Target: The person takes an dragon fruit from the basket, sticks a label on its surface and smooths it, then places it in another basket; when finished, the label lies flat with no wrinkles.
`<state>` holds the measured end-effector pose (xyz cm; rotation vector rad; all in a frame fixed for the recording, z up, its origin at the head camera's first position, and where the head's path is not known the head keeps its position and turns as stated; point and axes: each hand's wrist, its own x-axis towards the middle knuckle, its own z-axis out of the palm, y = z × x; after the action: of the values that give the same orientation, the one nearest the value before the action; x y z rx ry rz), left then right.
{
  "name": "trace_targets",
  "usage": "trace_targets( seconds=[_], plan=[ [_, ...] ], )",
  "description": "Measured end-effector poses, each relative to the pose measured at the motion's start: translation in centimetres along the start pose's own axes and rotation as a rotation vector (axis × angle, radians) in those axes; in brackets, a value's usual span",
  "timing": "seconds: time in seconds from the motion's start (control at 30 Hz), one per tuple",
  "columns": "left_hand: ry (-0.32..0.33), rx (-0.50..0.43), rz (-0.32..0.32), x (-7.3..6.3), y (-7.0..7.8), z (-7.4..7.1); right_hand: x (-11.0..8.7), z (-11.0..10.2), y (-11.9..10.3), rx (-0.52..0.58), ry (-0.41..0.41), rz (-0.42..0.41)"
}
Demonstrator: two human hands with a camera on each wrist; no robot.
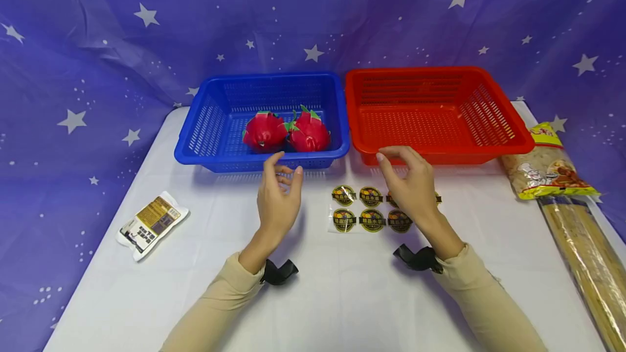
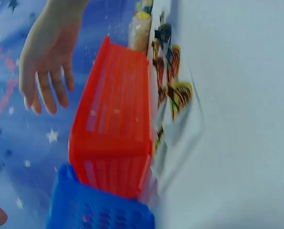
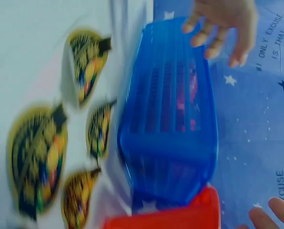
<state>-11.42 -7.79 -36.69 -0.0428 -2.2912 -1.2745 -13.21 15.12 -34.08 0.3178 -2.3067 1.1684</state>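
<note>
A starry backdrop [image 1: 279, 15] is hanging behind the table [image 1: 347, 297]. Head view: the left hand [image 1: 280, 199] is hovering before dragon fruits [image 1: 265, 133] lying in the blue basket [image 1: 220, 161], the right hand [image 1: 412, 186] over stickers [image 1: 371, 220], fingers loosely bent, grasping nothing. Left wrist view: the red basket [image 2: 111, 145] is showing. Right wrist view: the stickers are blurring; the step seems a reach, calling for a pinch.

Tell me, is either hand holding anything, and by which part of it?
Nothing is held: the left hand is empty near the blue plastic basket, and the right hand is empty over the sheet of round fruit stickers.
</note>
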Motion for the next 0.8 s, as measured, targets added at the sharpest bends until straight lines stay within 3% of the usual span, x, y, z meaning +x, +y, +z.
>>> trace_targets(
  seconds=[0.13, 0.27, 0.4, 0.57, 0.8],
  plan=[
    [-0.017, 0.010, -0.212, 0.2, -1.5, -0.9, 0.1, 1.2, -0.3, 0.203, -0.082, 0.127],
    [-0.018, 0.038, -0.334, 0.4, -2.7, -0.9, 0.5, 2.6, -0.4, 0.438, -0.178, 0.187],
    [0.060, 0.026, -0.347, 0.6, -3.7, -0.2, 1.2, 4.2, -0.6, 0.619, -0.256, 0.169],
    [0.187, -0.021, -0.329, 1.4, -4.2, 1.0, 2.5, 6.2, -1.5, 0.774, -0.256, 0.176],
    [0.261, -0.053, -0.339, 2.3, -4.2, 2.2, 5.2, 8.4, -3.1, 0.778, -0.226, 0.280]
  ],
)
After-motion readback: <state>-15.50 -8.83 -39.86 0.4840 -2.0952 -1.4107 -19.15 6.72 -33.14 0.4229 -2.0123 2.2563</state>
